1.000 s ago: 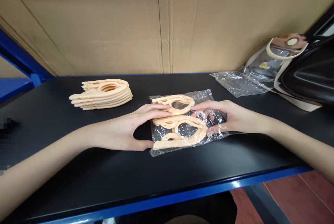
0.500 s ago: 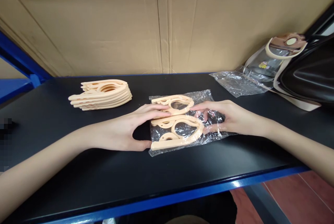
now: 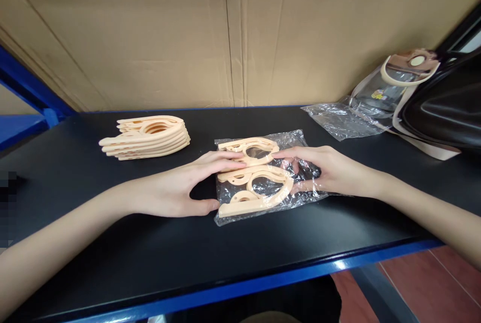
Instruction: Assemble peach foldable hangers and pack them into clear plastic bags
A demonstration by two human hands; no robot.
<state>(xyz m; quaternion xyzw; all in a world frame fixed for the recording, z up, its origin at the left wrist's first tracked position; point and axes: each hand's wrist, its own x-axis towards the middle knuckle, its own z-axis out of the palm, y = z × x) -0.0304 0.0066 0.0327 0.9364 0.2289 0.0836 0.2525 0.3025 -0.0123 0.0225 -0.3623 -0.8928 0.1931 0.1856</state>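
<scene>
Beige plastic folding hangers [image 3: 259, 204] lie side by side in a clear plastic bag [image 3: 296, 138] on the black tabletop. My left hand [image 3: 188, 185] reaches in from the left with its fingers spread; the fingertips rest on the upper hangers and the thumb touches the lower left corner. At the rounded right ends is my right hand [image 3: 323, 170], index finger and thumb stretched apart against the hangers and film, its other fingers curled over the bag. Left of the bag sits a stack of matching folded hangers [image 3: 148, 142], touched by neither hand.
An unused-looking clear plastic bag [image 3: 341, 120] lies at the back right. Beside it a grey transparent bottle [image 3: 391, 87] with a brown lid and strap leans against a black bag [image 3: 447, 102]. Cardboard [image 3: 150, 37] stands behind the black table [image 3: 150, 253], which has a blue edge.
Both hands keep nearly the same pose on the bagged hangers. My right hand has shifted only slightly left; the stack stays put.
</scene>
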